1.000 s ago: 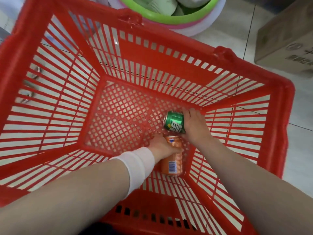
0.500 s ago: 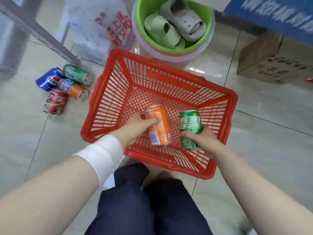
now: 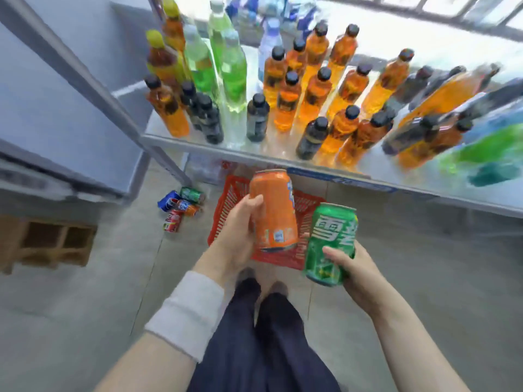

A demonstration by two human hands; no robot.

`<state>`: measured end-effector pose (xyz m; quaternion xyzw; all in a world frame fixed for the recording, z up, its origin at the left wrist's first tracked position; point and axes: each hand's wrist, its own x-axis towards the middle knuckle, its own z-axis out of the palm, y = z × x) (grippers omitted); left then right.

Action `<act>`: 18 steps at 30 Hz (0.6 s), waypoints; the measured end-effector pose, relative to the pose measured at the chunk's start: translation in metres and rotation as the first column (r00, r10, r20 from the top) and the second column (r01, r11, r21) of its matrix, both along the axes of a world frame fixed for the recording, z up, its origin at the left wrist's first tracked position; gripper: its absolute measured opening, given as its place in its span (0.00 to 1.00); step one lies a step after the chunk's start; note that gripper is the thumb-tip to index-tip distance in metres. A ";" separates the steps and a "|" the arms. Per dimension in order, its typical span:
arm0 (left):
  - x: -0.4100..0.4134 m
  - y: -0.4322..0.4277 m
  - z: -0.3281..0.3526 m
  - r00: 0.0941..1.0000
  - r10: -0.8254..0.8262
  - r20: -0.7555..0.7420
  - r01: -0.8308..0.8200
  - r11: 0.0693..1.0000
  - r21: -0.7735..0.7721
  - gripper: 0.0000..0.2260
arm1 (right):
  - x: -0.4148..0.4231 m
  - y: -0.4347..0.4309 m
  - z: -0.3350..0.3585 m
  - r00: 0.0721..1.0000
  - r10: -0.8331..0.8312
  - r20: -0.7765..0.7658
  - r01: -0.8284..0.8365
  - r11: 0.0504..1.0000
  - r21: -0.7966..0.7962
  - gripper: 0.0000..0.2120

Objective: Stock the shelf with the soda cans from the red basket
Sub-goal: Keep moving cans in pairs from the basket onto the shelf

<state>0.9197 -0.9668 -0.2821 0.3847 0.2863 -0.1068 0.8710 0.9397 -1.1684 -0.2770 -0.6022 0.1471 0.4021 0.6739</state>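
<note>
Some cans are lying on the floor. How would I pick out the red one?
At the foot of the shelf a basket sits on the floor. Left of it lies a cluster of cans; the red can is nearest the person, the only red one among blue, green and orange.

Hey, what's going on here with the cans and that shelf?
A person stands over a red basket on the floor, facing a metal shelf crowded with drink bottles. The left hand grips an orange can and the right hand grips a green can, both above the basket, neither on the shelf yet. A few more cans lie on the floor to the left.
</note>
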 end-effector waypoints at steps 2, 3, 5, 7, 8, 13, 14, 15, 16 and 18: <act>0.001 0.001 0.038 0.999 0.000 0.039 0.000 1.000 0.019 0.21 | 0.002 0.004 0.037 0.996 -0.023 0.085 0.020 0.999 0.038 0.47; 0.002 0.002 0.054 0.998 0.001 0.062 -0.003 1.000 0.027 0.21 | 0.003 0.006 0.053 0.991 -0.036 0.125 0.029 0.998 0.055 0.47; 0.002 0.005 0.083 0.995 -0.019 0.101 0.013 0.998 0.056 0.22 | 0.005 0.010 0.080 0.979 -0.059 0.197 0.044 0.996 0.081 0.48; 0.002 0.007 0.106 0.985 -0.057 0.160 0.043 0.995 0.091 0.31 | 0.006 0.015 0.103 0.964 -0.056 0.261 0.033 0.995 0.094 0.48; 0.001 0.008 0.118 0.978 -0.074 0.194 0.054 0.993 0.107 0.36 | 0.006 0.017 0.113 0.956 -0.051 0.288 0.023 0.995 0.098 0.48; 0.002 0.012 0.162 0.954 -0.093 0.284 0.056 0.989 0.135 0.44 | 0.002 0.022 0.156 0.933 -0.020 0.360 -0.041 0.986 0.160 0.48; 0.003 0.013 0.169 0.949 -0.090 0.304 0.054 0.991 0.124 0.46 | 0.002 0.023 0.163 0.928 -0.013 0.373 -0.056 0.983 0.173 0.48; 0.004 0.014 0.177 0.940 -0.094 0.329 0.057 0.991 0.120 0.46 | 0.002 0.024 0.172 0.922 -0.006 0.387 -0.070 0.981 0.182 0.48; 0.004 0.014 0.185 0.929 -0.098 0.358 0.056 0.990 0.127 0.45 | 0.001 0.026 0.179 0.915 0.001 0.405 -0.084 0.978 0.189 0.48; 0.006 0.015 0.202 0.905 -0.099 0.413 0.038 0.987 0.153 0.42 | 0.001 0.029 0.196 0.896 0.008 0.443 -0.108 0.974 0.200 0.46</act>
